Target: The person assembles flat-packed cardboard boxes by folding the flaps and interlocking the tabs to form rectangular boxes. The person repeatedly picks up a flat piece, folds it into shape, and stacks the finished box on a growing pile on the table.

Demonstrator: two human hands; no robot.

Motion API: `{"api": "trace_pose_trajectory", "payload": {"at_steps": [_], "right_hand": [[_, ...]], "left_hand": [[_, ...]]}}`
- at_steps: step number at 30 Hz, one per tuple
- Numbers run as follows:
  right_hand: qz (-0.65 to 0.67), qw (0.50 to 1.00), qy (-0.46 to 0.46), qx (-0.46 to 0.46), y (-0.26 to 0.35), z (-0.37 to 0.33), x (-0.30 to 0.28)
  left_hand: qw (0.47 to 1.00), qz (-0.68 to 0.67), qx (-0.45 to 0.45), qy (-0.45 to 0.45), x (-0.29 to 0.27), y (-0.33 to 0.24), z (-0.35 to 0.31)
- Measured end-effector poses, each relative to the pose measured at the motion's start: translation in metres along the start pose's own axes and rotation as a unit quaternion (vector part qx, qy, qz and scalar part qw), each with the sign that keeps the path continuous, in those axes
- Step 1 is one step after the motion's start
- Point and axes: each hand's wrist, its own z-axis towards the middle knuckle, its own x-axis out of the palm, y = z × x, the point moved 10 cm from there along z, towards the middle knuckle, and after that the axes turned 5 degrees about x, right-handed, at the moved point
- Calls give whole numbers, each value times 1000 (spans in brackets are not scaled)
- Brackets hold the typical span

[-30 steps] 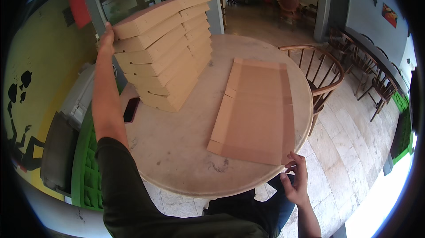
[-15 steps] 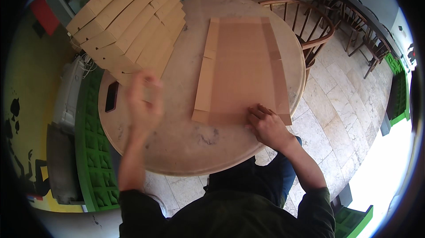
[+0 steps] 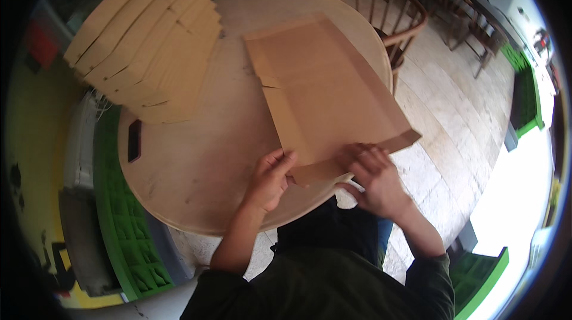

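With the left hand [image 3: 268, 182], pinching the near left corner of a creased, rectangular brown cardboard sheet [image 3: 328, 87] between thumb and fingers; with the right hand [image 3: 379, 183], touching its near flap with bent, blurred fingers, too unclear to tell whether gripping. Slanted across a round, beige worktop [image 3: 196, 183], right of stacked tan cardboard boxes [image 3: 143, 46] and a dark, rectangular phone [image 3: 134, 140].

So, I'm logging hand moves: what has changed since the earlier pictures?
The left hand came off the box stack and now grips the near left corner of the cardboard. The cardboard has turned, its far end swinging left. The right hand is still at the near edge; box stack and phone stayed put.
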Motion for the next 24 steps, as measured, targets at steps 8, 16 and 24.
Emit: {"api": "trace_pose_trajectory", "payload": {"at_steps": [8, 16, 24], "right_hand": [[127, 979, -155, 45, -9, -30, 1], [76, 980, -141, 117, -15, -28, 1], [82, 992, 61, 70, -10, -25, 7]], "left_hand": [[995, -97, -20, -17, 42, 52, -13], [996, -74, -21, -41, 52, 64, -25], [985, -152, -75, -18, 70, 79, -29]]}}
